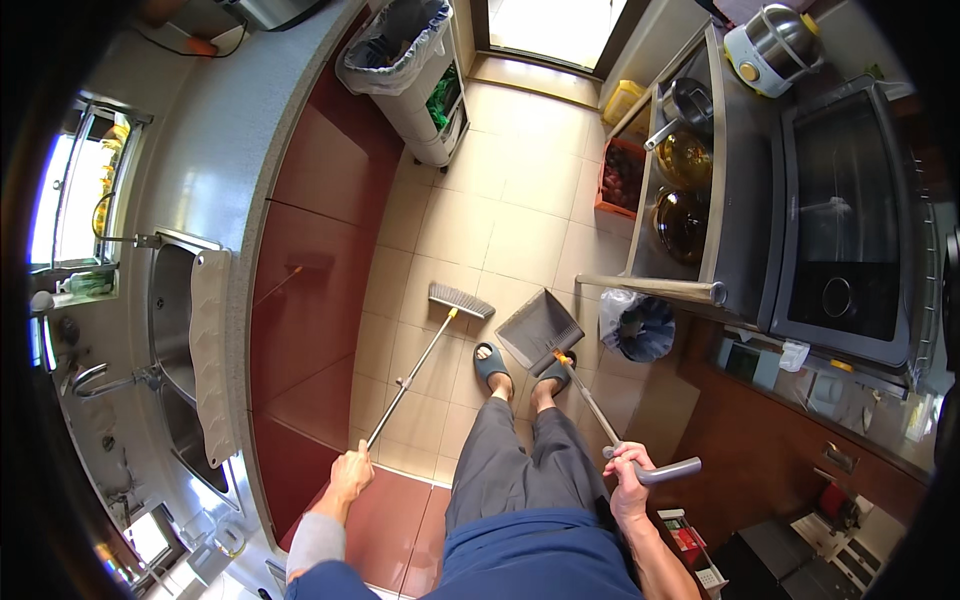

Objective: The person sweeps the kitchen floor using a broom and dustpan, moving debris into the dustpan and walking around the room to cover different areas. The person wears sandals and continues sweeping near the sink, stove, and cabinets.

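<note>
My left hand (352, 472) grips the upper end of a broom's metal pole, with the thumb lying along it. The broom head (461, 300), with grey bristles and a yellow socket, is at the tiled floor ahead of my left foot. My right hand (629, 480) is closed around the pole of a long-handled dustpan, just by its bent grey grip. The grey dustpan (540, 331) lies in front of my right slipper and partly covers it. Its mouth faces away from me, a short gap to the right of the broom head. Any dirt in it is too small to tell.
Red cabinets (315, 300) under a counter with a sink (176, 300) line the left. A lined bin (405, 75) stands ahead by the doorway. On the right are a metal rack (645, 283) with pots, a red crate (621, 180) and a small lined bin (637, 326).
</note>
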The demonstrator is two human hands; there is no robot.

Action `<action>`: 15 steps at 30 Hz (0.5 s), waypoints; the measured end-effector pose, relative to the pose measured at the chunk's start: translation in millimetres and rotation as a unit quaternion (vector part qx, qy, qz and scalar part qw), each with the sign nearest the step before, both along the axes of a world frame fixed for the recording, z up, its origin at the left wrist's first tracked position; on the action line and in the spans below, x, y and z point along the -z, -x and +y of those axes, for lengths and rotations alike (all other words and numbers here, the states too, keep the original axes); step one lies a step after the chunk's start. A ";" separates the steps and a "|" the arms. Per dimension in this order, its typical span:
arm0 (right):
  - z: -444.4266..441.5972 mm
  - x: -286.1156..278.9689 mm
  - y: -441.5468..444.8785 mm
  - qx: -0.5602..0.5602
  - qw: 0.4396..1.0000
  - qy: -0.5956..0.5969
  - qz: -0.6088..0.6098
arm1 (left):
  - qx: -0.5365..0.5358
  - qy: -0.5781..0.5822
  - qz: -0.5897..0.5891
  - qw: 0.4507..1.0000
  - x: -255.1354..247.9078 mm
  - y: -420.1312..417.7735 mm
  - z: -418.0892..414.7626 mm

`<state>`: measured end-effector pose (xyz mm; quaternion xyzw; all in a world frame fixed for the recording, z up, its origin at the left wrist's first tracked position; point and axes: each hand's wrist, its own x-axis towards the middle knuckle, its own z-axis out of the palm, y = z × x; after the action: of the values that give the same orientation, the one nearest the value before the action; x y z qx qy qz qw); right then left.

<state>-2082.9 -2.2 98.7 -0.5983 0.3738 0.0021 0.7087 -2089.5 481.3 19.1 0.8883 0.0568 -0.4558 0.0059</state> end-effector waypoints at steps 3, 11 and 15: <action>-1.0 -2.4 -1.0 0.005 1.000 0.000 -0.001 | -0.061 0.023 -0.047 0.997 -25.3 -1.4 -19.0; 7.2 -6.9 -17.0 -0.032 0.999 0.011 -0.017 | -0.088 0.097 -0.149 0.980 59.3 -165.2 -78.7; 3.2 -6.5 -22.7 -0.068 0.997 0.014 -0.013 | -0.136 0.085 -0.100 0.982 96.7 -185.5 -120.4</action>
<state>-2060.2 1.0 105.2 -0.6325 0.3229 0.0376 0.7030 -1904.1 360.9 -77.6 0.9097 0.1373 -0.3628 0.1485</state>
